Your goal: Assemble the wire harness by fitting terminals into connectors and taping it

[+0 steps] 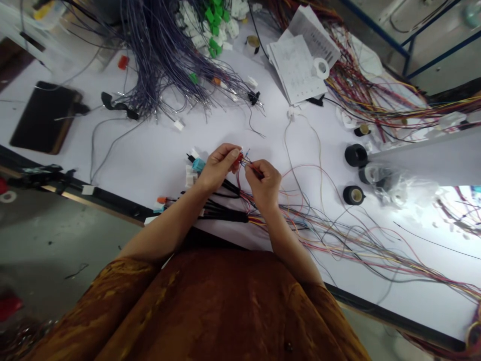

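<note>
My left hand pinches a small red connector over the middle of the table. Thin wires stick out of the connector toward my right hand, whose thumb and fingers are closed on one or more of them close to the connector. Which wire sits between those fingertips is too small to tell. Below both hands runs a wire harness with black-sleeved branches. A light-blue connector and white connectors lie beside my left wrist.
Purple wires with bare ends spread across the back, near green and white connectors. Papers bear a white tape ring. Black tape rolls stand at right. A dark phone-like slab lies left. Loose wires trail along the front edge.
</note>
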Available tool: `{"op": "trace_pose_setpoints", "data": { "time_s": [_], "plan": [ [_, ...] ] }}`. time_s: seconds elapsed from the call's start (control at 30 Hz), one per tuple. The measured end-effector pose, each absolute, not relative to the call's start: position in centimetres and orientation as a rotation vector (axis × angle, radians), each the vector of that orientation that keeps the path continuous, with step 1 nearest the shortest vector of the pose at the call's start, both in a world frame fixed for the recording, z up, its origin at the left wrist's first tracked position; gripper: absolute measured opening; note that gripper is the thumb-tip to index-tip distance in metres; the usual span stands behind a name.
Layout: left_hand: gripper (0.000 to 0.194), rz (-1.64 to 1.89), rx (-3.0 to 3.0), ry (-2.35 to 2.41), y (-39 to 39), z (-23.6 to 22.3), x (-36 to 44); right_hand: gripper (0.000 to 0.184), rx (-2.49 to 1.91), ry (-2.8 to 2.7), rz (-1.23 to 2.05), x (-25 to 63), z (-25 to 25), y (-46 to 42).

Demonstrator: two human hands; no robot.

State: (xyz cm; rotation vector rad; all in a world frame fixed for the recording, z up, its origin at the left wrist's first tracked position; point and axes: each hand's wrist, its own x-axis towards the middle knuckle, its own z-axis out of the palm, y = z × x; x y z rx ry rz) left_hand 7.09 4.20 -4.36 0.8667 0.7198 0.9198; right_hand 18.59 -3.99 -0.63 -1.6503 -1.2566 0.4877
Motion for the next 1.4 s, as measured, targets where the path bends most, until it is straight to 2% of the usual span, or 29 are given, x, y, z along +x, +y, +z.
{"op": "trace_pose_setpoints", "data": {
  "time_s": [0.17, 0.43, 0.7, 0.93, 1.4],
  "plan": [
    [0.034, 0.942, 0.907, 0.678, 4.2, -4.6, 7.1, 0.017, -1.692, -1.214, 0.674, 19.1, -0.5, -4.1],
    [0.034, 0.915, 0.940, 0.681, 3.8, -4.8, 7.2, 0.021, -1.641, -1.142, 0.738, 19.1, -1.0, -3.8],
    [0.039, 0.871, 0.872, 0.701, 3.9, -4.7, 7.1, 0.018, -1.652, -1.212, 0.725, 19.3, -1.4, -3.5],
    [0.038, 0.842, 0.853, 0.717, 4.0, -4.3, 7.1, 0.021, -1.661, -1.446, 0.543, 20.5, 0.1, -4.1],
    [0.033, 0.826, 0.903, 0.742, 4.0, -4.5, 7.1, 0.027, -1.890, -1.830, 0.576, 20.8, 2.0, -3.9]
  ]
}}
